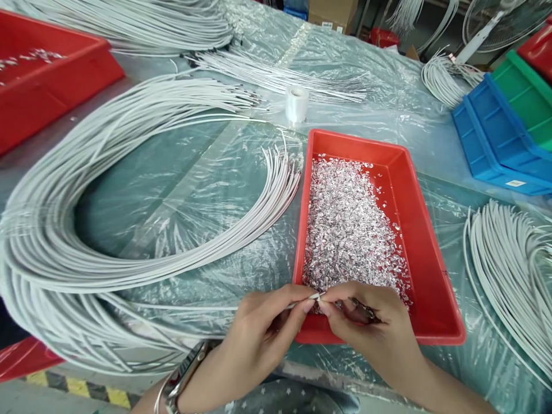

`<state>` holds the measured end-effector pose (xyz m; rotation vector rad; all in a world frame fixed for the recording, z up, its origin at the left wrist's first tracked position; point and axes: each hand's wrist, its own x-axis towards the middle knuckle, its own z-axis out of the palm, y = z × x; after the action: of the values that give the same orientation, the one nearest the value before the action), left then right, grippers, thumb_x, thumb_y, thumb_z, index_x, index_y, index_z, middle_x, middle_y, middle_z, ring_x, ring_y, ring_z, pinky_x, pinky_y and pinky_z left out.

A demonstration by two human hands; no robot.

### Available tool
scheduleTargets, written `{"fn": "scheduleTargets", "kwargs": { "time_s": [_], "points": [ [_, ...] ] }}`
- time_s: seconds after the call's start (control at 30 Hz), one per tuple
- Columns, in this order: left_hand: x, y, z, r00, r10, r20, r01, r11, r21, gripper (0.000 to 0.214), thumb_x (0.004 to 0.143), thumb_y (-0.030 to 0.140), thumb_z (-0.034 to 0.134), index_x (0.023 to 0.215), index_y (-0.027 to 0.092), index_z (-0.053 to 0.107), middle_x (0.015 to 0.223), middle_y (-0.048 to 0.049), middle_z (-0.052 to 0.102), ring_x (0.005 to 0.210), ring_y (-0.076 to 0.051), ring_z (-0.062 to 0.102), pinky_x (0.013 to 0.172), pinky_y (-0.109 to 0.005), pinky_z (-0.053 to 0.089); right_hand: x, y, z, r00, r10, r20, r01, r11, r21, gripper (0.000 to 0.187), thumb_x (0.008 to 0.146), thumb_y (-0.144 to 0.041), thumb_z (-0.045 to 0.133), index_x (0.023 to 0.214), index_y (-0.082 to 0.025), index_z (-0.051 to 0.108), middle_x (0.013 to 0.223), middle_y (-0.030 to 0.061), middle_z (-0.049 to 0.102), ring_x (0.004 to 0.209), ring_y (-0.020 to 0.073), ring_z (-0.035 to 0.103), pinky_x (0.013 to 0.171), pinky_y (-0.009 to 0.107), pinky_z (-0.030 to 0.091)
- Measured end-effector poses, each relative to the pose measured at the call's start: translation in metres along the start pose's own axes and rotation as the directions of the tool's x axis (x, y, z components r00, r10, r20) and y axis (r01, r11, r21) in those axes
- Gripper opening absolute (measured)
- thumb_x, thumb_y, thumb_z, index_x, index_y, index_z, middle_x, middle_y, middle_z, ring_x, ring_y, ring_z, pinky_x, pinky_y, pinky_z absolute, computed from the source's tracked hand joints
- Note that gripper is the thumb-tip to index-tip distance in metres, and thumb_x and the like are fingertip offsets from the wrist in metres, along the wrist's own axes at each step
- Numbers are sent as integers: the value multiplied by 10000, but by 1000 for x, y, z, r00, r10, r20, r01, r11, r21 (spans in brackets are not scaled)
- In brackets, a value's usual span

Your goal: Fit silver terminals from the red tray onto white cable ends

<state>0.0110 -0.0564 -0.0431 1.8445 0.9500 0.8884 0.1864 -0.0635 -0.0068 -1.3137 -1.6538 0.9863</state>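
My left hand (267,333) is closed in a pinch on a thin white cable (211,307), close to its tip. The thumb and forefinger of my right hand (366,322) meet at that same tip, pinching the stripped-looking end. A small dark metal tool (366,310) lies tucked in the curled fingers of my right hand; its kind is mostly hidden. Both hands hover over the near edge of a red tray (431,276), which holds a heap of small shiny foil scraps (349,224). The held cable runs left toward a large looped bundle of white cables (38,230).
A clear tape roll (296,104) stands behind the tray. Another red tray (52,86) is at the left. More cable bundles lie at the back (172,26) and right (513,276). Blue bins (495,138) stand at the right. Plastic film covers the table.
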Motion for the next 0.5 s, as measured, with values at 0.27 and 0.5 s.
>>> {"fn": "scheduleTargets", "kwargs": {
  "time_s": [0.27,0.5],
  "points": [
    [-1,-1,-1,998,-65,4,65,998,0,121,926,155,500,986,226,579,702,39,628,550,-82,549,496,-192,370,-1,-5,-6,1000,-4,-17,4,1000,-12,167,761,-58,602,731,-221,620,505,-109,381,406,58,257,364,190,228],
    [3,1,-4,980,-171,98,185,969,-165,205,978,226,401,855,191,561,591,49,498,515,-82,469,506,-201,350,6,5,-33,969,110,-219,-150,972,-178,122,857,-191,581,844,-264,678,550,-74,433,484,91,389,443,183,357]
  ]
}}
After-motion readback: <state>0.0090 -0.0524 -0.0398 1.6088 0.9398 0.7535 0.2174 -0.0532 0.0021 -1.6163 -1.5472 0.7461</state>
